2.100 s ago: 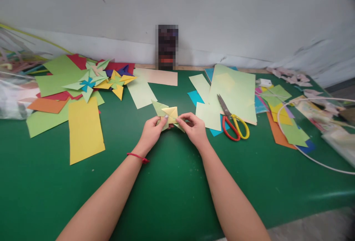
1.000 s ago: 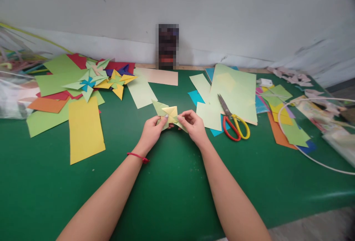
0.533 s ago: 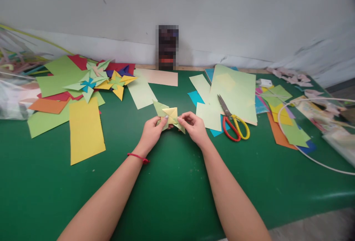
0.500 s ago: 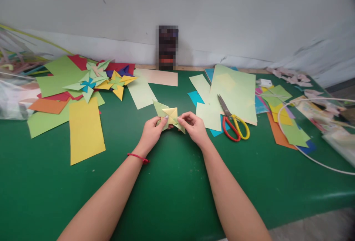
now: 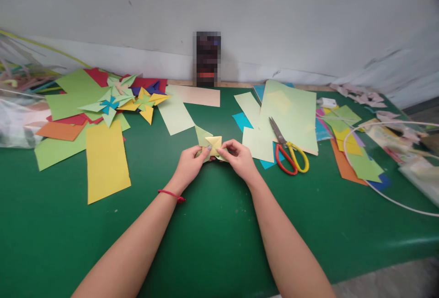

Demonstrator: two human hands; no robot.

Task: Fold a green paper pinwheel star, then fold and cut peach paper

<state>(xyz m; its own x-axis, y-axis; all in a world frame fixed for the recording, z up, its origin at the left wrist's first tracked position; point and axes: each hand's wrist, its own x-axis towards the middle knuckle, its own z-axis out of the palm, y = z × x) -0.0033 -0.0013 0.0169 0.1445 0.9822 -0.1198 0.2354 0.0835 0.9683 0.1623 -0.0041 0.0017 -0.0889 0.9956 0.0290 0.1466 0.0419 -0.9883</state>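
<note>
the left hand [image 5: 192, 161] and right hand [image 5: 239, 157] both pinch a folded paper piece [image 5: 215, 143] over the tabletop [image 5: 212, 224]; it looks light, crisp and easily creased, so a gentle grip by its edges should suit

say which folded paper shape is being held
The pale green and yellow shape, held between the left hand and right hand; the blue-centred star, green-centred yellow star and others at left lie unheld.
</note>
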